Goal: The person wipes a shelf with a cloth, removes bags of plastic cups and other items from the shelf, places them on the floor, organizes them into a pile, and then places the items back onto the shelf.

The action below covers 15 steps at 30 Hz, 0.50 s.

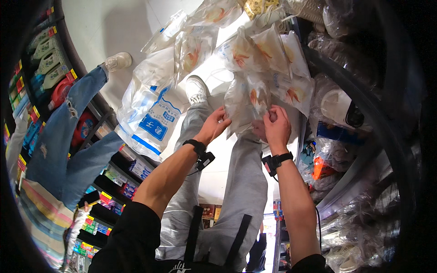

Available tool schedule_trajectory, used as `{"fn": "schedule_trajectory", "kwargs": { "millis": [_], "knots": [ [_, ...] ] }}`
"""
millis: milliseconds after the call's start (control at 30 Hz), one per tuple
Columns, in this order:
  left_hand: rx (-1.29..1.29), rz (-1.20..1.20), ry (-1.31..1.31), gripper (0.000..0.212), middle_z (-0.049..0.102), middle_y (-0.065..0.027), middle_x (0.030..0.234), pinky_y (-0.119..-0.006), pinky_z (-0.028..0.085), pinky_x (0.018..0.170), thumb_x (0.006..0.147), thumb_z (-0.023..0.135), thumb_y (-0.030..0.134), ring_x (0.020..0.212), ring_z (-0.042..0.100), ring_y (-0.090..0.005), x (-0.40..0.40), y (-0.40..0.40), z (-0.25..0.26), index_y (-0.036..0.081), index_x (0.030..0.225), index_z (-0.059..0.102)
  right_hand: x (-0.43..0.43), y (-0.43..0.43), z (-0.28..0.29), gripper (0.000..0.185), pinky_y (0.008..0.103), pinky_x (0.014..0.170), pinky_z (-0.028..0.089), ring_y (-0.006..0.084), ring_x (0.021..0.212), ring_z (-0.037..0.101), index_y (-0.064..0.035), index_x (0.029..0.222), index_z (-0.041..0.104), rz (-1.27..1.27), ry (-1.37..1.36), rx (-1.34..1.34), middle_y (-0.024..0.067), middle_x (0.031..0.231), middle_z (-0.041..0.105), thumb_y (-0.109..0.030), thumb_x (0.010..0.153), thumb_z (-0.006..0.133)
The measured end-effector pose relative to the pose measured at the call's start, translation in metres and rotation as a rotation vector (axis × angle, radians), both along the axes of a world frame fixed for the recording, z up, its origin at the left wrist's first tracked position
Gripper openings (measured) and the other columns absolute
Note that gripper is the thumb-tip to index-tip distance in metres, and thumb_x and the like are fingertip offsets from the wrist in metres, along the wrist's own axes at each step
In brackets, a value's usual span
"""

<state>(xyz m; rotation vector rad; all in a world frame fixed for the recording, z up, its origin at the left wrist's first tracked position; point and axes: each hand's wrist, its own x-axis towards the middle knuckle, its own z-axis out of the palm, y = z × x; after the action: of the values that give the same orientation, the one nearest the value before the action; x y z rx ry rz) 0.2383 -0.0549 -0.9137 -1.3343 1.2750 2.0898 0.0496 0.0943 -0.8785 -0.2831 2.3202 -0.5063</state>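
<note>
In front of my knees, a translucent plastic bag (242, 102) with an orange print is stretched between my two hands. The thumb and fingers of my left hand (215, 124) pinch its left edge. On the opposite edge my right hand (277, 128) grips the film, some fingers partly behind it. What the bag contains cannot be made out. Similar printed bags (242, 51) lie just beyond it, with others (194, 56) to their left. A large white plastic bag (153, 119) with blue printing rests on the floor left of my leg.
Shelving on the left carries detergent bottles, among them a red bottle (63, 90). A person in ripped jeans (78, 88) is beside it, one shoe (117, 61) on the floor. Plastic-wrapped shoes (336, 105) fill the right-hand rack, behind a dark frame edge (341, 76).
</note>
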Motion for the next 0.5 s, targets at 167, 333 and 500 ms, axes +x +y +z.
{"fn": "schedule_trajectory", "kwargs": {
  "millis": [167,333,500],
  "knots": [
    [0.063,-0.126,0.003,0.034,0.053,-0.0042,0.136,-0.034,0.050,0.101,0.093,0.061,0.006,0.122,0.057,-0.0197,-0.006,-0.006,-0.013,-0.002,0.126,0.060,0.001,-0.006,-0.002,0.020,0.0429,0.087,0.053,0.0336,0.107,0.066,-0.0079,0.096,0.068,0.000,0.031,-0.029,0.0031,0.125,0.067,-0.025,0.087,0.072],
    [-0.162,-0.145,-0.024,0.019,0.045,-0.0138,0.154,-0.036,0.048,0.104,0.091,0.065,0.012,0.133,0.054,-0.0265,0.003,-0.005,-0.021,-0.001,0.104,0.062,0.001,0.016,-0.005,0.031,0.0459,0.083,0.052,0.0368,0.096,0.068,-0.0041,0.096,0.070,-0.256,0.001,-0.055,0.0146,0.105,0.072,-0.034,0.097,0.068],
    [-0.233,-0.339,-0.080,0.020,0.043,-0.0191,0.156,-0.040,0.047,0.107,0.088,0.067,0.016,0.135,0.053,-0.0331,-0.012,-0.009,-0.001,0.002,0.102,0.062,0.024,0.132,-0.045,0.043,0.0483,0.081,0.051,0.0443,0.090,0.068,0.0019,0.102,0.072,-0.251,-0.037,0.365,0.0245,0.095,0.072,-0.040,0.098,0.063]
  ]
}}
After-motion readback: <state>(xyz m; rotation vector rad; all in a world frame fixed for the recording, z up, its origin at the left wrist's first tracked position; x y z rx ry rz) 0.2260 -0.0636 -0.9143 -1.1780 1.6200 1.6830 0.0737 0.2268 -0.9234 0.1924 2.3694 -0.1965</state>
